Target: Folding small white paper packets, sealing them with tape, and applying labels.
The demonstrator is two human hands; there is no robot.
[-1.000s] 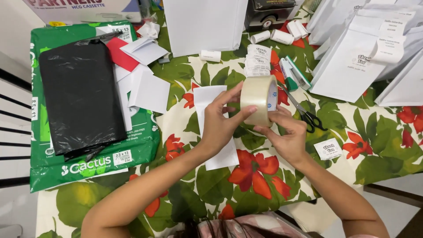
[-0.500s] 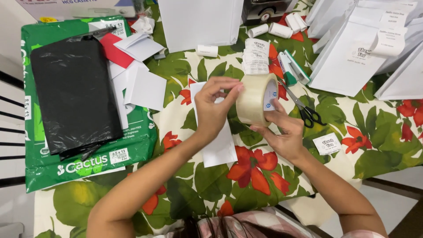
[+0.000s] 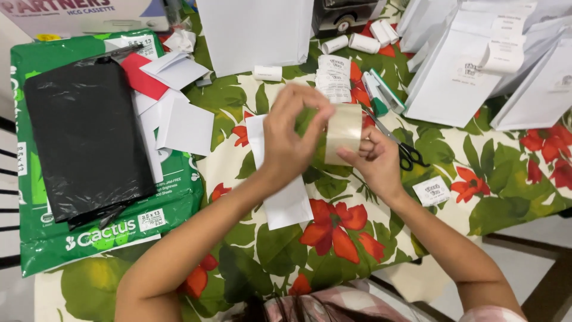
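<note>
My right hand (image 3: 372, 161) grips a roll of clear tape (image 3: 342, 134) from below and behind, raised over the floral tablecloth (image 3: 506, 197) with its flat side turned toward my other hand. My left hand (image 3: 292, 143) is pinched at the roll's near edge, fingertips together as if on the loose end of the tape; whether they actually hold a strip is too blurred to tell. Directly beneath both hands lies a white paper slip (image 3: 286, 197), flat on the cloth. Scissors (image 3: 405, 149) rest just right of my right hand, within easy reach. To the left, a black plastic bag (image 3: 83, 137) lies on a green paper ream (image 3: 107, 238), with loose white sheets (image 3: 179, 119) spilling beside it. White paper bags (image 3: 453, 77) and small paper rolls (image 3: 357, 42) crowd the table's far side.
</note>
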